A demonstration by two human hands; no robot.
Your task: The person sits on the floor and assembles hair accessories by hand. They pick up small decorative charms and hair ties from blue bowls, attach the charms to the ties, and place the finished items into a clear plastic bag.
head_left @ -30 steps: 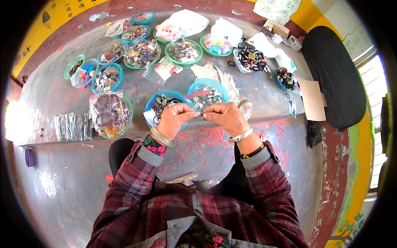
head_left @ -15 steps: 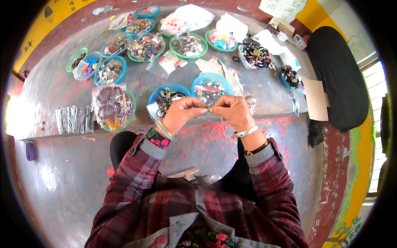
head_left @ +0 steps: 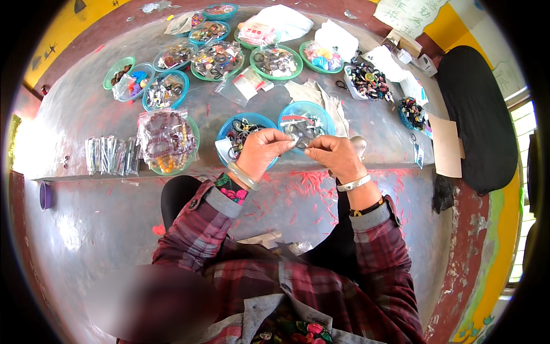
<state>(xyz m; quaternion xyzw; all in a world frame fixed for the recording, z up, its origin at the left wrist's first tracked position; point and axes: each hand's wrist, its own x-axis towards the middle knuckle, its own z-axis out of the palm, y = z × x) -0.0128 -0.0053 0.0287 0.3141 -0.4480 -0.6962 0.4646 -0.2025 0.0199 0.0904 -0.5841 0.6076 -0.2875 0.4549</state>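
A small clear plastic sleeve (head_left: 300, 141) is pinched between both hands, held in the air just above the near edge of the round blue plastic bowl of dark trinkets (head_left: 305, 122). The left hand (head_left: 260, 152) grips the sleeve's left end between thumb and fingertips, and the right hand (head_left: 335, 156) pinches the right end the same way; what sits inside the sleeve is too small to tell. Holding it taut from both ends looks like a way to keep the thin film flat and its mouth reachable. A pale green bangle rings the left wrist and a silver bracelet the right.

Just left of that blue bowl, touching it, lies a second blue bowl of dark rings and cords (head_left: 243, 133), partly hidden by the left hand. Further left of the blue bowl sits a green bowl heaped with bagged red-brown bead strings (head_left: 168, 140), and beyond that a row of clear narrow packets (head_left: 112, 155). Behind the blue bowl runs an arc of green and blue bowls filled with mixed small pieces (head_left: 276, 61), kept within an arm's reach. Right of the blue bowl lies a black oval pad (head_left: 478, 120).

The grey stone ledge (head_left: 74, 114) ends directly under the hands; bare surface opens to the far left, while the space behind the blue bowl is crowded
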